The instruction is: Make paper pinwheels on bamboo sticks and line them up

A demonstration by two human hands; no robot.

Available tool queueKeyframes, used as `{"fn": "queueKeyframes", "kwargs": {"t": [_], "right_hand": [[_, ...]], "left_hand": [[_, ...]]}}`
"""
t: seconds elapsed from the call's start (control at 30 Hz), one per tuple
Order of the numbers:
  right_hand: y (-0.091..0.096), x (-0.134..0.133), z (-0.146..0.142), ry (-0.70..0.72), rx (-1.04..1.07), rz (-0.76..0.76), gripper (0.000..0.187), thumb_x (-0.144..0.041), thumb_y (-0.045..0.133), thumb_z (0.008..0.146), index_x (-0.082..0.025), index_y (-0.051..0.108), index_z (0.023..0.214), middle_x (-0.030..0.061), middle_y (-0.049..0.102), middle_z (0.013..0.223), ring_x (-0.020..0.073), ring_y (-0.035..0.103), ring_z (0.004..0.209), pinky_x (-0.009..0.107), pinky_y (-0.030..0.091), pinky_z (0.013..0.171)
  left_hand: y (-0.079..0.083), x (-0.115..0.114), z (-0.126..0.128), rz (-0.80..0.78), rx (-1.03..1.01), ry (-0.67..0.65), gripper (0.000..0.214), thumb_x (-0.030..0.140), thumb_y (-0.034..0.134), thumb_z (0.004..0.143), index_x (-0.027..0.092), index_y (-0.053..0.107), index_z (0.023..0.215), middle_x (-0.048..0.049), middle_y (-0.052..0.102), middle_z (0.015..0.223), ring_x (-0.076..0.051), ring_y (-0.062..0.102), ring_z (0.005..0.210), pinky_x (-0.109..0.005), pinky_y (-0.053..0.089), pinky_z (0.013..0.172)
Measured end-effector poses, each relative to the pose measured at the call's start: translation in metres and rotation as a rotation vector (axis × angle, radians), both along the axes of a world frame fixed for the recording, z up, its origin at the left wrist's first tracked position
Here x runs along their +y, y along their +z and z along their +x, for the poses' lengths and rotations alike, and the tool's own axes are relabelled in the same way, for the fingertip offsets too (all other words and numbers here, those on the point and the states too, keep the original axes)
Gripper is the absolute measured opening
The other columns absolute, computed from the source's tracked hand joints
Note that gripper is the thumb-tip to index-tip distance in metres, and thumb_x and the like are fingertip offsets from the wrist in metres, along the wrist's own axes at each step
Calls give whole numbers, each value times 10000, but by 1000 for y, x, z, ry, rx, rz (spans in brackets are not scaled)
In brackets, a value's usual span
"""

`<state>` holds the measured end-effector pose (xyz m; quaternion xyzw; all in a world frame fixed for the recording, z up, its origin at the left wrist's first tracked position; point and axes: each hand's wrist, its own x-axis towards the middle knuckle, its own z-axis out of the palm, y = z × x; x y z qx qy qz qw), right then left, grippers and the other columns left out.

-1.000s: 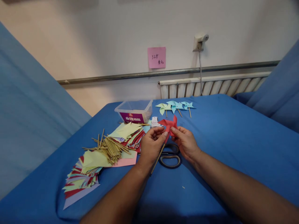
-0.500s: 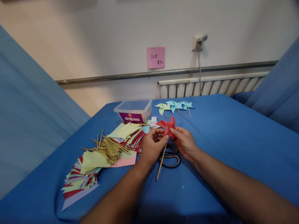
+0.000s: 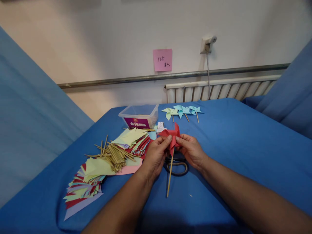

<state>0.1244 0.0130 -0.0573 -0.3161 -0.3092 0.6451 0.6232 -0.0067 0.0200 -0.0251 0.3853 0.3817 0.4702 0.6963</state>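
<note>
A red paper pinwheel (image 3: 173,140) on a thin wooden stick (image 3: 170,177) is held between my two hands. My left hand (image 3: 157,151) pinches its left side, thumb on the folded paper. My right hand (image 3: 191,149) grips the right side, thumb near the centre. The stick slants down toward me. Behind and below the pinwheel lie black-handled scissors (image 3: 179,169), their blades hidden by my hands. To the left are a heap of wooden sticks (image 3: 117,156) and fanned stacks of coloured paper (image 3: 84,185).
Finished-looking pinwheels, one pale green (image 3: 170,113) and two light blue (image 3: 183,111), lie at the back. A clear plastic box (image 3: 138,113) with a purple label stands behind the paper, beside a small white box (image 3: 161,127). Blue cloth (image 3: 231,136) covers the table.
The red pinwheel has tilted and shifted slightly left, and its stick now hangs steeper and lower. My left thumb has moved up onto the paper.
</note>
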Motion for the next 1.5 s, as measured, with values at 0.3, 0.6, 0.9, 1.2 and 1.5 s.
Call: {"fn": "queueKeyframes", "kwargs": {"t": [0.3,0.6,0.9,1.2,1.5], "right_hand": [[1,-3,0,72,-6,18,311,-413,867,621,-185,690,737,-5,678,677,111,545,584,253,446,615],[-1,4,4,-118,-62,1,289,-394,861,639,-185,666,685,-30,623,620,90,483,543,239,390,562],[-7,7,4,-180,-121,18,301,-424,837,670,-179,662,688,-25,626,631,91,478,550,244,368,557],[0,1,-2,-134,-86,-26,343,-436,862,613,-171,655,683,-32,637,599,83,499,506,221,391,520],[1,2,-1,-190,-133,3,337,-432,839,640,-177,619,647,-42,609,584,80,473,507,222,384,518]], "left_hand": [[0,1,-2,-10,27,-36,367,376,866,643,115,725,858,-41,681,728,-106,591,599,-245,482,638],[1,1,-2,14,64,-6,373,493,778,723,144,713,838,-52,689,768,-127,607,646,-249,485,624],[1,5,-2,6,32,113,338,370,865,623,154,700,824,-26,703,766,-124,633,653,-246,506,648],[-1,5,-1,101,114,148,283,277,871,598,132,676,745,-22,692,689,-107,612,612,-216,474,628],[5,3,-3,-27,-18,161,286,303,860,630,130,674,763,-40,703,738,-133,643,646,-248,526,642]]}}
